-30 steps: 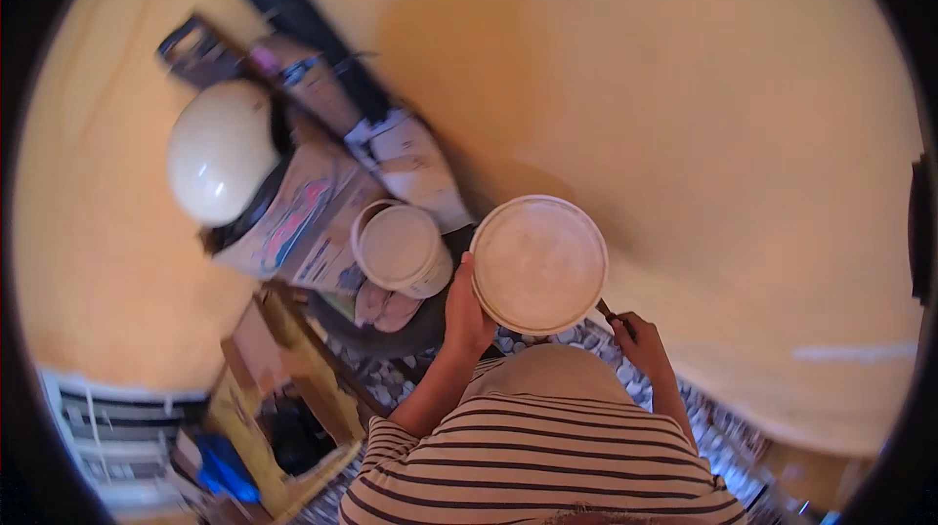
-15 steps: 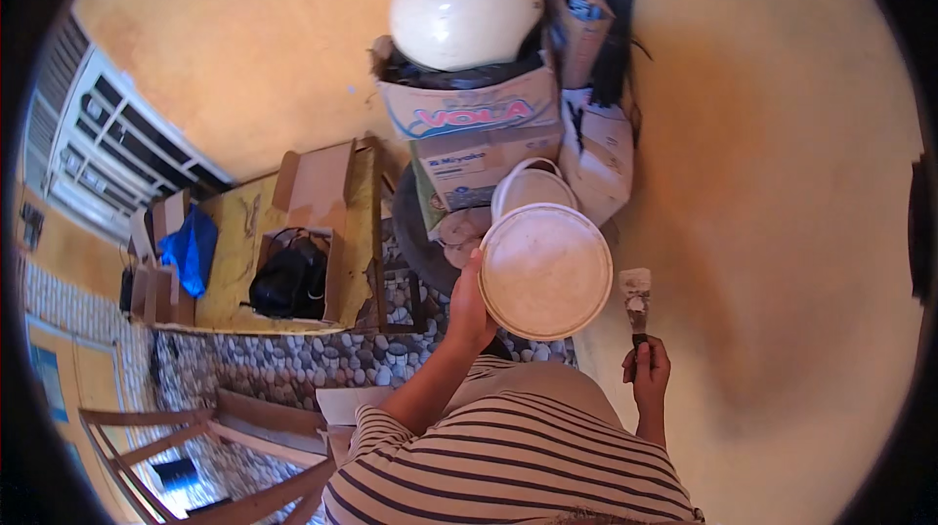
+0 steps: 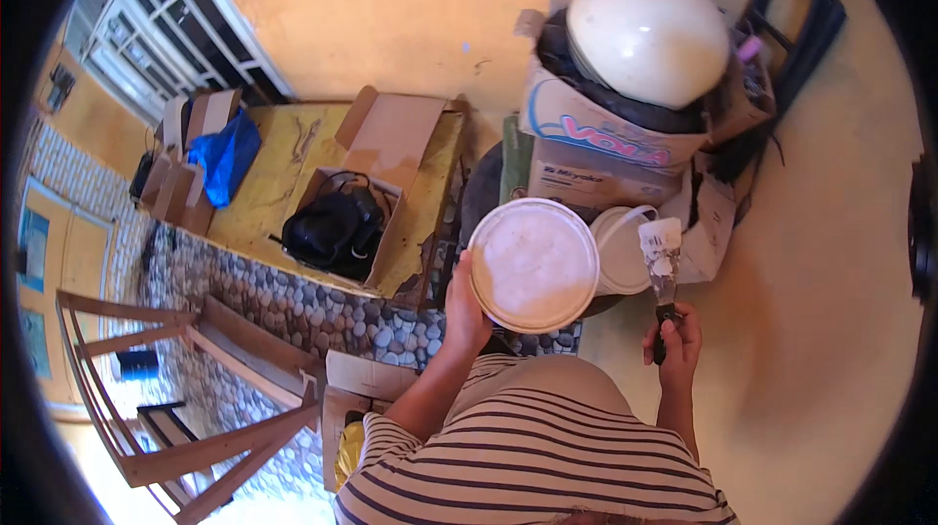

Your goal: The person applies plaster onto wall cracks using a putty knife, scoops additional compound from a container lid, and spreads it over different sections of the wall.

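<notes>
My left hand (image 3: 467, 310) grips the side of a round white tub (image 3: 533, 266) with a pale, smudged lid facing up. To its right, my right hand (image 3: 672, 339) is closed round the dark handle of a putty knife (image 3: 660, 266), whose blade points away from me and carries white residue. Behind both, a white bucket (image 3: 616, 247) with a raised handle stands partly hidden by the tub and blade, beside a pale sack (image 3: 705, 237).
Stacked cartons (image 3: 572, 168) bear a white helmet (image 3: 645, 32). On a yellow table (image 3: 288, 134) sit an open box with a black bag (image 3: 332, 227) and a blue bag (image 3: 220, 159). A wooden frame (image 3: 210, 442) stands at lower left on pebble-patterned flooring; a wall (image 3: 811, 330) is at right.
My view has swung left, bringing the table and wooden frame further in. The putty knife, mostly hidden behind the tub a second ago, is now raised upright to the tub's right.
</notes>
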A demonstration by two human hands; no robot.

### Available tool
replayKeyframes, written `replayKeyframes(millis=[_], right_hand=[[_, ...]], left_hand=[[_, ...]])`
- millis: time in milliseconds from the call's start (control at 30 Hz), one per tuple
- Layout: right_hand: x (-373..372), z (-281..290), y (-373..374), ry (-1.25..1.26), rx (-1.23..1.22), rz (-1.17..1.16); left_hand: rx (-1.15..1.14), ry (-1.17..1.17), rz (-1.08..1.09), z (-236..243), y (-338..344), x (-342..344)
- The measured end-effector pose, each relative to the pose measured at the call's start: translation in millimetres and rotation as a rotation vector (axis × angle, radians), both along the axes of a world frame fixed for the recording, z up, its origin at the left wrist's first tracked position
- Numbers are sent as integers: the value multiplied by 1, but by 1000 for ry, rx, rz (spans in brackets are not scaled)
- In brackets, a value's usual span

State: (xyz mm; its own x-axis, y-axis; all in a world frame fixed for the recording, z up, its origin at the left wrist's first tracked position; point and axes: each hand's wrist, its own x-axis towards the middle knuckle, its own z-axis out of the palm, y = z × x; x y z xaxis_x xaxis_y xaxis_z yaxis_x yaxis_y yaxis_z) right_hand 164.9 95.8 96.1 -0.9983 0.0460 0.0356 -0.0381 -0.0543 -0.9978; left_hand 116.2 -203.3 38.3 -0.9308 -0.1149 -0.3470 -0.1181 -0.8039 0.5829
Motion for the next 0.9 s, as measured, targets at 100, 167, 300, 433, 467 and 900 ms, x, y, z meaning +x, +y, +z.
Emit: replayKeyframes(millis=[100,167,300,433,467,900], right_hand=[[-31,9,-29,-37,14,104],[-48,17,-45,-72,42,171],[-75,26,-62,-209,158,340],[-93,36,-71,-242,196,546],[-98,39,-72,-244,192,559],[-124,36,-48,-337,354,674]], left_hand=[[-29,-12,132,-7,-29,-2],[-22,-34,209,-7,-42,-3],[-17,-59,360,-16,-58,2],[-68,-90,480,0,-53,7],[-76,-80,505,1,-50,6],[-205,-89,568,-4,-15,-21]])
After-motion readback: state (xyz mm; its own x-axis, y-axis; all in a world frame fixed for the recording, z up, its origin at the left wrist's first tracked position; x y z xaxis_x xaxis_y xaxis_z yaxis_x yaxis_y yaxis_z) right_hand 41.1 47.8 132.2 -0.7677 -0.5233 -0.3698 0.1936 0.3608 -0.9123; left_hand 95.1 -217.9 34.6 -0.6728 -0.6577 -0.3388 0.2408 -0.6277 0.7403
